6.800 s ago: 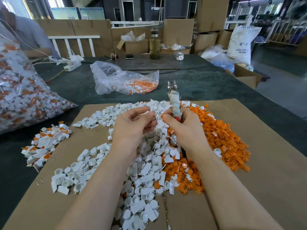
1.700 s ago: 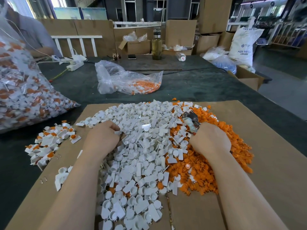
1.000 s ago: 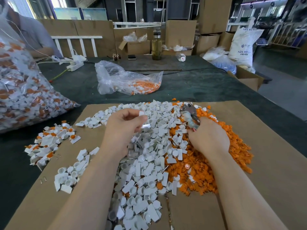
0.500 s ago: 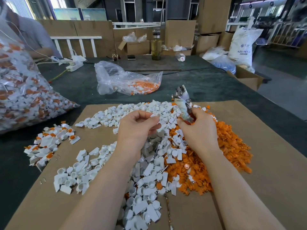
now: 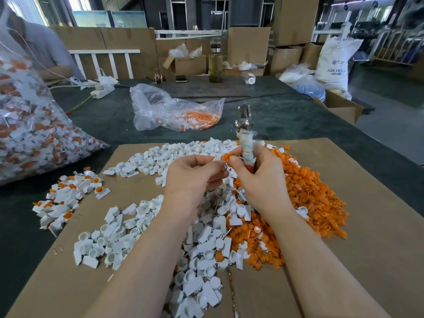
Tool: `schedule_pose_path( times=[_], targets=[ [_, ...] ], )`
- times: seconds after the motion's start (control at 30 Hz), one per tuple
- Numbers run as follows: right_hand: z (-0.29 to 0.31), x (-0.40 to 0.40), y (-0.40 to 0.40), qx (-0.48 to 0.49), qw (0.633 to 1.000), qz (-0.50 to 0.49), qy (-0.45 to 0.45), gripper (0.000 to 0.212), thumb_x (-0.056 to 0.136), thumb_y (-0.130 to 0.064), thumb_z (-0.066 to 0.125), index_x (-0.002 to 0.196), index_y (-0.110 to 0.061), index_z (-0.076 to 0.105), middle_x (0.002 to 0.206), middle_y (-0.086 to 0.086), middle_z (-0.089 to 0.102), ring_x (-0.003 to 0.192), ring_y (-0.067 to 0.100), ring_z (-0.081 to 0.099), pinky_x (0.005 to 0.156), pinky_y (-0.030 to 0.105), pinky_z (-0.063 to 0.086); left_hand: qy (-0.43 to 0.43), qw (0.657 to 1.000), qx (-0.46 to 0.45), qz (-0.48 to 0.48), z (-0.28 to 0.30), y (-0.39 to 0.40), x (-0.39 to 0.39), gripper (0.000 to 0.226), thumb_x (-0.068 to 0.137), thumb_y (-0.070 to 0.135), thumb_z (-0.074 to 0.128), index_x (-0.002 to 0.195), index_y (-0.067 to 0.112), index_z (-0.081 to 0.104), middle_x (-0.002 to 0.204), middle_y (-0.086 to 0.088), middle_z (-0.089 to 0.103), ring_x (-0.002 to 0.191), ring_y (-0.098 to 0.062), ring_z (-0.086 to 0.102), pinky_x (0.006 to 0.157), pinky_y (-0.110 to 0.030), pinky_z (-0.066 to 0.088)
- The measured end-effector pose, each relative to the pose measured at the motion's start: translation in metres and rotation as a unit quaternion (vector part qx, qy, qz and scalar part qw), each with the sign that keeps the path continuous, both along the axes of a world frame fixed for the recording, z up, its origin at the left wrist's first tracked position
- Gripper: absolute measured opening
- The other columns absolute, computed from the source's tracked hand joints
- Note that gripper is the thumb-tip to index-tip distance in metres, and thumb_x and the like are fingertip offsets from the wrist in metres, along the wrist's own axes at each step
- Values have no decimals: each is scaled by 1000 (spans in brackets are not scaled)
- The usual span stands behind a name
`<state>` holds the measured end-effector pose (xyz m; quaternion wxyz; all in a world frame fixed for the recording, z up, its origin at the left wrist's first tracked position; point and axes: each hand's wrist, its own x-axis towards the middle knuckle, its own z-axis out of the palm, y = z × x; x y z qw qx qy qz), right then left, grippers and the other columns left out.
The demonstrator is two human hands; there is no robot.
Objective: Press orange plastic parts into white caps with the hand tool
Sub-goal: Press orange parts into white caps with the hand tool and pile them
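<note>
My left hand (image 5: pixel 195 177) pinches a white cap (image 5: pixel 216 159) between thumb and fingers above the heap. My right hand (image 5: pixel 261 177) grips the hand tool (image 5: pixel 245 138), whose cloth-wrapped handle and metal head point upward, and its thumb and forefinger pinch an orange part (image 5: pixel 226 156) right against the cap. The two hands meet fingertip to fingertip. Below them lies a pile of white caps (image 5: pixel 202 244) on brown cardboard (image 5: pixel 367 226), with a pile of orange parts (image 5: pixel 309 196) on the right.
A small heap of assembled caps (image 5: pixel 68 196) lies at the left cardboard edge. A big clear bag of assembled caps (image 5: pixel 29 125) stands far left, and a smaller bag (image 5: pixel 174 111) lies beyond the cardboard. A bottle (image 5: pixel 215 63), boxes and a seated person (image 5: pixel 41 49) are at the back.
Both hands rose from the piles, where they picked up a cap and an orange part, and came together. The tool swung upright, and the hands now touch at the fingertips.
</note>
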<state>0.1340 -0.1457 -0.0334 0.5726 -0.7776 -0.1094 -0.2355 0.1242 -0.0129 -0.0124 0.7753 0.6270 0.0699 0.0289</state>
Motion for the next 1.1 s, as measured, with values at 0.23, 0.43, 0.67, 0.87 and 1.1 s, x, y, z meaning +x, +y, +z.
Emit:
schedule_pose_path(
  times=[0.23,0.43,0.67,0.87,1.1],
  targets=[
    [-6,2,2,-62,995,-76,-31,11,91,-27,67,93,-20,60,68,-14,57,62,-3,55,55,11,40,-21,1000,-18,-3,3,-2,-3,6,82,-1,74,85,0,69,69,-13,74,67,-18,74,61,-23,59],
    [-7,-1,6,-75,989,-109,-73,14,89,-26,69,88,-23,54,68,-19,53,68,-6,54,57,7,39,-47,999,17,13,3,-2,-4,6,80,0,76,80,3,72,69,-12,74,64,-18,73,59,-21,58],
    [-9,-2,9,-92,982,-129,-104,21,85,-24,68,81,-29,48,62,-20,46,63,-4,52,54,8,38,-77,995,51,27,1,-3,-3,10,78,2,79,74,9,73,68,-11,74,65,-20,74,60,-23,58],
    [-9,-1,8,-79,985,-123,-95,19,88,-24,71,84,-24,52,64,-21,49,69,-10,54,58,4,39,-95,993,64,26,-1,-3,-2,14,78,3,80,73,14,73,68,-8,74,67,-20,74,60,-21,57],
    [-8,0,7,-91,985,-123,-82,16,88,-28,69,85,-22,54,65,-18,51,67,-3,55,55,9,40,-99,993,55,24,-2,-3,-1,15,77,2,80,73,14,73,69,-8,74,69,-23,75,61,-23,58]
  ],
)
